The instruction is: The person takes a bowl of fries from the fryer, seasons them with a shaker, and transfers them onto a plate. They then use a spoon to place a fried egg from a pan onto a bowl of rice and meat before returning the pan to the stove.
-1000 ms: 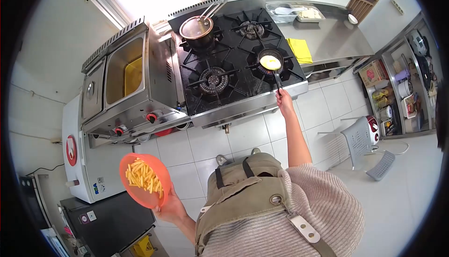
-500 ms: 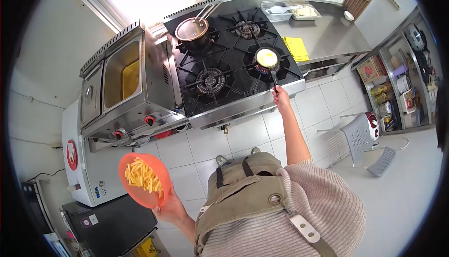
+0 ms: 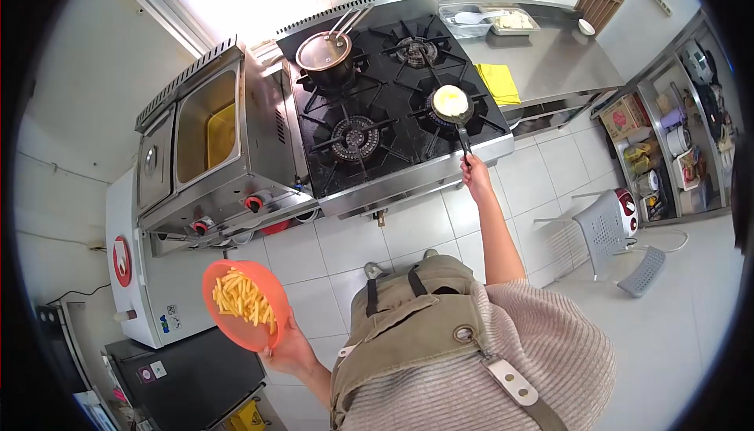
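Observation:
My left hand [image 3: 290,350] grips the rim of an orange bowl [image 3: 255,338], tilted towards the camera at the lower left. Inside it lie cut French fries [image 3: 242,297]. My right hand [image 3: 477,173] is closed around the black handle of a small frying pan [image 3: 463,119]. A pale egg [image 3: 450,101] with a yellow patch covers the pan's base. This pan is over the front right burner of the black gas stove [image 3: 393,164].
A lidded pot [image 3: 330,74] stands on the back left burner. Left of the stove is a deep fryer [image 3: 206,125] with yellow oil. A yellow cloth [image 3: 499,84] and food containers [image 3: 514,21] lie on the right counter. A grey chair [image 3: 597,231] stands at right.
The frying pan and my right hand have shifted slightly towards me over the burner. My left hand still holds the bowl in nearly the same place.

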Available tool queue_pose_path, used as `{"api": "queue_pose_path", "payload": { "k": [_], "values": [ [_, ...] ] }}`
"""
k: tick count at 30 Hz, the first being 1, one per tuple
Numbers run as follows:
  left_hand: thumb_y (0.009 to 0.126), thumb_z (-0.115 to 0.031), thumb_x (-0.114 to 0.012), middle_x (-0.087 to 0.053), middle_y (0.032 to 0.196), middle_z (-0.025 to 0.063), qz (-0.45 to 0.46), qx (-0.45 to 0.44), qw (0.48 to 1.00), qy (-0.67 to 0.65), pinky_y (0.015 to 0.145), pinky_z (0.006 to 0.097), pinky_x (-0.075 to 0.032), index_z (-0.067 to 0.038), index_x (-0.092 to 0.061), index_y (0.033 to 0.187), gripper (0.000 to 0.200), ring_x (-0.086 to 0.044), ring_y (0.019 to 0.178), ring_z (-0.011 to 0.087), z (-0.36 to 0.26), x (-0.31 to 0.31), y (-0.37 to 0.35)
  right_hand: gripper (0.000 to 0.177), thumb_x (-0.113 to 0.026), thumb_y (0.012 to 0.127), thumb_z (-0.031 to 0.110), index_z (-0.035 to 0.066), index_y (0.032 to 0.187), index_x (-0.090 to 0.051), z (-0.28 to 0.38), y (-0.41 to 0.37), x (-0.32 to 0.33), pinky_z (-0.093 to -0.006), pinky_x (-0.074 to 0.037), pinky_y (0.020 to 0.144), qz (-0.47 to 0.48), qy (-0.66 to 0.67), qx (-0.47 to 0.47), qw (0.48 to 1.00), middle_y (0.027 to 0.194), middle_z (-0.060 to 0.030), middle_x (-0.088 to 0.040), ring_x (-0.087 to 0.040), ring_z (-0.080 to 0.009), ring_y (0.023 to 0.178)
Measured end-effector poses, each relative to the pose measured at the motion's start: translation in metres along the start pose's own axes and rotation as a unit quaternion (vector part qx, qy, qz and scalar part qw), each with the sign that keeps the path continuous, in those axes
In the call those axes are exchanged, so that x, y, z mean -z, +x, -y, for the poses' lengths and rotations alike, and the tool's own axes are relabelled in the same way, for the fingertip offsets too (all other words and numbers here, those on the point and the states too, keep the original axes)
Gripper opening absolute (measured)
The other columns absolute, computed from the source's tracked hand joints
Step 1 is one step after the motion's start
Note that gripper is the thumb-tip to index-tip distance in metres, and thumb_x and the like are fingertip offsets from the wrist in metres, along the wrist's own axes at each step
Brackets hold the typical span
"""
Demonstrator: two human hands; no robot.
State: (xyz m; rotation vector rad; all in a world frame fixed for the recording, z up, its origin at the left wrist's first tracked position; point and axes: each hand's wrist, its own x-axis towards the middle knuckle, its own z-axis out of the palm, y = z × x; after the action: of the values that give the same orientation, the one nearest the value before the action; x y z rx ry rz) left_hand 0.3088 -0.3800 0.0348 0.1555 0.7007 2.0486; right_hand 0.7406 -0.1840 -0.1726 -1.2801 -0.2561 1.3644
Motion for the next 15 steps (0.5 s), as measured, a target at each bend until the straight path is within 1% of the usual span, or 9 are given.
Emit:
{"api": "queue_pose_path", "payload": {
  "k": [4, 8, 11, 15],
  "values": [
    [0.064, -0.013, -0.053, -0.037, 0.133, 0.0196, -0.007, 0.008, 1.0, 0.001, 0.103, 0.0536, -0.031, 0.002, -0.03, 0.133, 0.074, -0.035, 0.125, 0.038, -0.001, 0.0, -0.003, 0.024, -0.044, 0.094, 0.03, 0.008, 0.087, -0.051, -0.001, 0.006, 0.003, -0.0196, -0.025, 0.043, -0.006, 0.005, -0.007, 1.0, 0.06, 0.0053, -0.039, -0.029, -0.0043, 0.047],
    [0.064, -0.014, -0.053, -0.037, 0.133, 0.0195, -0.001, 0.015, 1.0, 0.002, 0.103, 0.0537, -0.031, 0.001, -0.03, 0.133, 0.074, -0.036, 0.125, 0.0377, -0.002, 0.002, -0.003, 0.023, -0.045, 0.094, 0.029, 0.007, 0.088, -0.051, 0.004, 0.005, 0.0, -0.019, -0.025, 0.044, 0.011, 0.015, 0.007, 1.0, 0.061, 0.005, -0.041, -0.03, -0.0045, 0.047],
    [0.065, -0.014, -0.054, -0.037, 0.133, 0.0192, 0.0, 0.007, 1.0, 0.004, 0.103, 0.0536, -0.031, 0.001, -0.03, 0.133, 0.074, -0.036, 0.125, 0.0375, -0.003, 0.003, -0.001, 0.023, -0.045, 0.094, 0.029, 0.008, 0.087, -0.051, 0.001, -0.01, 0.0, -0.0193, -0.025, 0.044, -0.002, 0.006, -0.004, 1.0, 0.06, 0.0051, -0.04, -0.03, -0.0046, 0.048],
    [0.065, -0.015, -0.054, -0.037, 0.132, 0.0193, -0.001, 0.007, 1.0, 0.008, 0.104, 0.0522, -0.031, 0.001, -0.03, 0.133, 0.075, -0.036, 0.124, 0.0369, -0.002, 0.001, -0.001, 0.023, -0.045, 0.094, 0.029, 0.008, 0.087, -0.051, 0.0, 0.003, 0.0, -0.0197, -0.024, 0.043, -0.011, 0.003, 0.0, 1.0, 0.061, 0.0052, -0.04, -0.03, -0.0044, 0.048]
  ]
}}
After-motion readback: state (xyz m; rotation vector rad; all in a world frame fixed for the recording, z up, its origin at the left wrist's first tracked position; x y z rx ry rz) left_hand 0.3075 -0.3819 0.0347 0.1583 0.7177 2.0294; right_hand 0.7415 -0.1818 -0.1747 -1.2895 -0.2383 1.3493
